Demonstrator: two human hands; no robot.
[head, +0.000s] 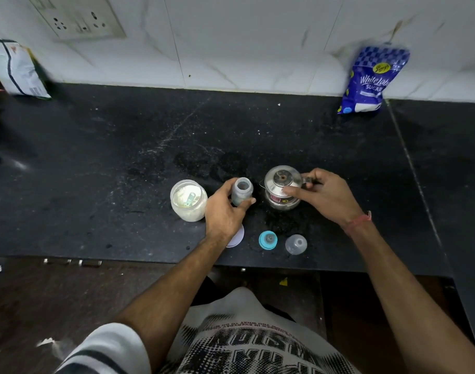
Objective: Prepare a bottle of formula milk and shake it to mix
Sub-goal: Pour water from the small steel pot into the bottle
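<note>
Bare counter [123, 157] behind; jar [188, 200], bottle [241, 194], kettle [282, 188] crowd the front.

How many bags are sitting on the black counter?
2. A blue plastic sugar bag leans against the white tiled wall at the far right of the black stone counter. A white and green packet stands at the far left, partly cut off; more may be out of view.

On the table [123, 157], the bottle [241, 194] stood between the jar [188, 200] on its left and the kettle [282, 187] on its right. Nearer the person lay a lid [237, 236], a teat ring [268, 240] and a cap [296, 244]. A sugar bag [372, 81] leaned against the wall behind.
</note>
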